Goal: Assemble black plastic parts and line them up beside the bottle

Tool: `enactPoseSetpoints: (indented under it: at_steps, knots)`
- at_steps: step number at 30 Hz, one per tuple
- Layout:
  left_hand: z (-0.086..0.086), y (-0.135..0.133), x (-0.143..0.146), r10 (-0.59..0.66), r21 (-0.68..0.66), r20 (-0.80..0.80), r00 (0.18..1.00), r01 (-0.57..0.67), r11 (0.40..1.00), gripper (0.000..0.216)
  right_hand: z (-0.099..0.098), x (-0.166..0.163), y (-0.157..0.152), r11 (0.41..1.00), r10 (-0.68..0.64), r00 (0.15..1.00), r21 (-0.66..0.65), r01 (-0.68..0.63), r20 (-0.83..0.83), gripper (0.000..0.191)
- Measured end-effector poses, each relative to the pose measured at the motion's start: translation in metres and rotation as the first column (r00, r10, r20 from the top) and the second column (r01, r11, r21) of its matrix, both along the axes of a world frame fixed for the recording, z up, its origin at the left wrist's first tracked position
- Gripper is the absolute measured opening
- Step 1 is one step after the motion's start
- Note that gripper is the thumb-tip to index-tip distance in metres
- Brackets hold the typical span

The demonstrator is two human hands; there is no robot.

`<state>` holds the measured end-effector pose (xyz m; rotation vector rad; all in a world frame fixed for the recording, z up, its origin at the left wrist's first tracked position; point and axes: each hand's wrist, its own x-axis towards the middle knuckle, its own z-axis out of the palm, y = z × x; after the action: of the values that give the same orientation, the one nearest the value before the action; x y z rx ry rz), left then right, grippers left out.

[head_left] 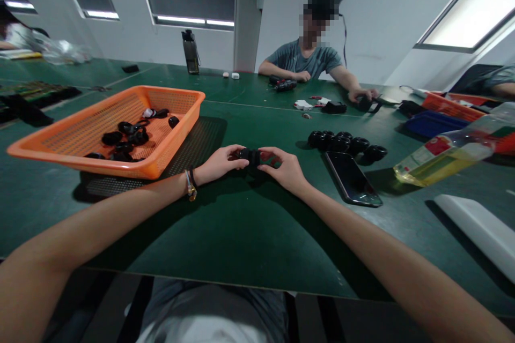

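Observation:
Between my two hands, just above the green table (249,236), is a small black round part (252,157), its exact kind too dark to make out. My left hand (221,165) pinches it from the left with thumb and fingers. From the other side, my right hand (286,169) grips it with bent fingers. An orange basket (177,142) on the left holds several loose black parts (127,136). To the right, several similar black round parts (340,142) stand grouped in rows.
A phone (354,179) lies right of my right hand, near a tilted bottle of yellow liquid (446,153) and a white block (478,230). Across the table, a person (308,59) handles a black object. A dark bottle (190,53) stands at the back.

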<state>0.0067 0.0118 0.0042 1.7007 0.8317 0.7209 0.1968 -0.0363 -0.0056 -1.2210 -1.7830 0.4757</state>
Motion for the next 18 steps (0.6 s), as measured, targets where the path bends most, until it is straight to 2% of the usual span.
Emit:
enactPoseSetpoints:
  at_steps: [18]
  knots:
    - [-0.0022, 0.0015, -0.001, 0.004, 0.026, -0.026, 1.0, -0.003, 1.0, 0.043, 0.0006, 0.0005, -0.0003, 1.0, 0.012, 1.0, -0.018, -0.012, 0.003, 0.029]
